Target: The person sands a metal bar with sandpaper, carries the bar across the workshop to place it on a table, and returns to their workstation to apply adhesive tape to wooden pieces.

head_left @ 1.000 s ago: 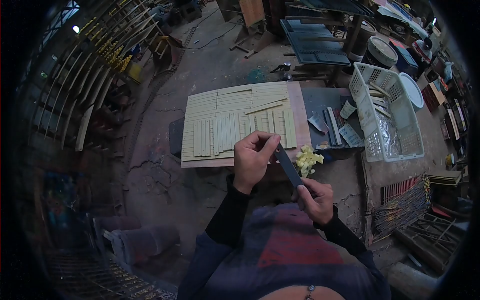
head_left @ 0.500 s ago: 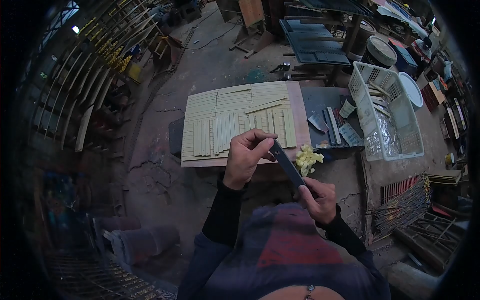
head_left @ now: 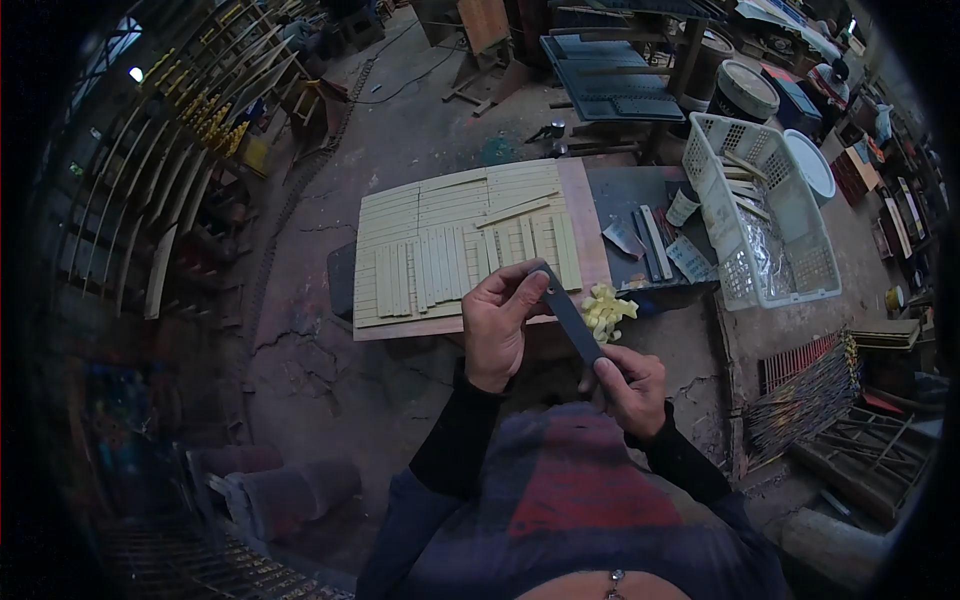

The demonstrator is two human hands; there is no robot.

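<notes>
A dark flat strip [head_left: 572, 322] with a small hole near its upper end is held between my two hands. My left hand [head_left: 500, 325] pinches that upper end between thumb and fingers. The lower end is gripped by my right hand [head_left: 632, 388], with the thumb on top. Beyond them, pale wooden slats [head_left: 440, 262] lie in rows and in an upright group on a board [head_left: 588, 215]. A crumpled pale yellow bundle [head_left: 606, 312] sits at the board's near right corner, just beyond the strip.
Right of the board, a dark surface [head_left: 625, 185] bears a paper cup [head_left: 682, 208], strips and scraps. A white plastic crate [head_left: 735, 240] with slats inside stands beside it. Metal racks [head_left: 600, 75] are behind; thin rods [head_left: 800, 400] lie at right. Shelving [head_left: 170, 170] stands left.
The view has turned slightly, so the board and crate appear shifted left. My left hand moved away from the strip's tip and back, and both hands still hold the strip.
</notes>
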